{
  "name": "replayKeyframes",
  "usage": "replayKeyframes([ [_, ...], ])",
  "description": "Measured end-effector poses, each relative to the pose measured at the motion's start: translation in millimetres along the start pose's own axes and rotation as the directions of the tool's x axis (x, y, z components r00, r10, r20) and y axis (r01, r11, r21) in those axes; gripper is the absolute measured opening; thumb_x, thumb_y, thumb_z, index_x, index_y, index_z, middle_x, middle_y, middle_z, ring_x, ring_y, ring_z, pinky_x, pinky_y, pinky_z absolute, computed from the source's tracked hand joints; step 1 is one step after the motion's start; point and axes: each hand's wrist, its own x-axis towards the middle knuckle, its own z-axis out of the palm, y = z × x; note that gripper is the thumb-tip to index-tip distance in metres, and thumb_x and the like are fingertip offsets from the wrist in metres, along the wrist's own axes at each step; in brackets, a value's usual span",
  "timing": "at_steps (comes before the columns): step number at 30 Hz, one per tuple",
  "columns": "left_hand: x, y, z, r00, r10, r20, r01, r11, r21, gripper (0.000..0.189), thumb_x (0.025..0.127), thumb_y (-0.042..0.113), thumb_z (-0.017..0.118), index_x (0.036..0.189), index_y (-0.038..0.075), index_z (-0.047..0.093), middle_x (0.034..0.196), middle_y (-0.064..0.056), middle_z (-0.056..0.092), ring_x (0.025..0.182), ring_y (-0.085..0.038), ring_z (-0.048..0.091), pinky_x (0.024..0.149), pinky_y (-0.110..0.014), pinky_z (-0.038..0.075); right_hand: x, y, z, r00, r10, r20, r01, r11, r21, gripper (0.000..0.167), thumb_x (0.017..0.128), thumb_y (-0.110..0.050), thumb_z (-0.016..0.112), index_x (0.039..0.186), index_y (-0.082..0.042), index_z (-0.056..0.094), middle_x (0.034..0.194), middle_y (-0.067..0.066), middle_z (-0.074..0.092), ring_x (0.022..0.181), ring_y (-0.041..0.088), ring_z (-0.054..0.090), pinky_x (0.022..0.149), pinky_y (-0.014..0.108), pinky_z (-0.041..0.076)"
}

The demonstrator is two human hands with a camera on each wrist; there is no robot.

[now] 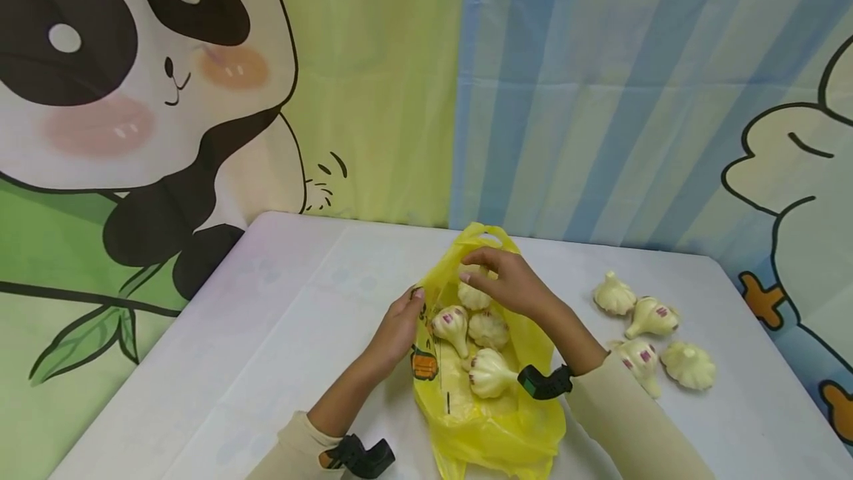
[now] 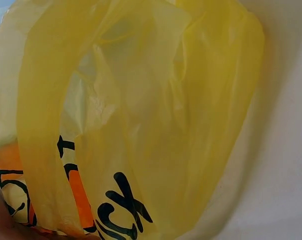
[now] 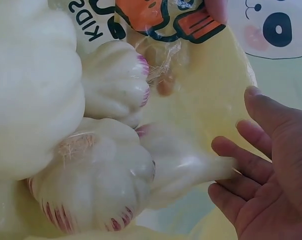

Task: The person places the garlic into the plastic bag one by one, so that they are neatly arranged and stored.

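A yellow bag (image 1: 493, 439) lies on the bench (image 1: 286, 369), garlic bulbs (image 1: 489, 374) inside, loose bulbs (image 1: 689, 367) to its right. The left hand (image 1: 398, 326) pinches its left edge; farther, the right hand (image 1: 514, 280) — grip loose, fingers parted — meets the farthest bulb (image 1: 473, 297).

Printed cloth backdrop (image 1: 426, 87) is hanging as the rear wall. Head view: big cartoon panda (image 1: 153, 117) is filling around 10 o'clock, green bamboo leaves (image 1: 60, 347) are showing around 8. Yellow-green panel (image 1: 380, 80) is running up between 11 and 12, meeting blue-and-pale stripes (image 1: 613, 102) that are fanning out at 1 to 2. Faint horizontal crease (image 1: 633, 85) is crossing the stripes. White black-outlined figure (image 1: 813, 243) is showing at 3, orange feet (image 1: 763, 302) poking out just past 3. White table (image 1: 266, 361) with rounded far corners is spreading across 6, its far edge sitting near the cloth, faint pastel patches (image 1: 260, 272) showing on top. Light is falling soft and even
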Motion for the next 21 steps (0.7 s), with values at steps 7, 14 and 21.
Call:
replayKeyframes([
  [7, -1.1, 2.6, 0.5, 1.000, 0.015, 0.007, -0.015, 1.000, -0.013, 0.063, 0.107, 0.043, 0.027, 0.155, 0.002, 0.019, 0.158, -0.013, 0.021, 0.145, -0.029, 0.013, 0.115, -0.049, 0.013, -2.6, 1.0, -2.0, 1.000, 0.001, -0.030, -0.001, 1.000, -0.008, 0.039, 0.096, -0.029, 0.065, 0.127, -0.005, 0.063, 0.133, 0.014, 0.057, 0.126, 0.036, 0.048, 0.100, 0.055, 0.040],
  [14, -1.2, 3.5, 0.5, 1.000, 0.016, 0.007, -0.016, 1.000, -0.019, 0.059, 0.107, 0.041, 0.027, 0.154, 0.004, 0.024, 0.154, -0.013, 0.031, 0.143, -0.028, 0.021, 0.115, -0.048, 0.017, -6.0, 2.8, -3.5, 0.999, -0.013, -0.041, 0.012, 1.000, -0.013, 0.037, 0.096, -0.027, 0.064, 0.124, -0.003, 0.065, 0.129, 0.014, 0.060, 0.122, 0.036, 0.052, 0.099, 0.054, 0.042],
  [21, -0.9, 2.1, -0.1, 1.000, 0.009, 0.003, -0.009, 1.000, -0.024, 0.062, 0.107, 0.044, 0.027, 0.154, 0.005, 0.023, 0.155, -0.012, 0.030, 0.143, -0.028, 0.021, 0.115, -0.049, 0.016, -9.9, 0.3, -5.8, 0.998, -0.024, -0.057, 0.026, 0.999, 0.038, 0.034, 0.096, -0.025, 0.064, 0.122, -0.002, 0.066, 0.125, 0.012, 0.062, 0.119, 0.032, 0.056, 0.099, 0.050, 0.044],
])
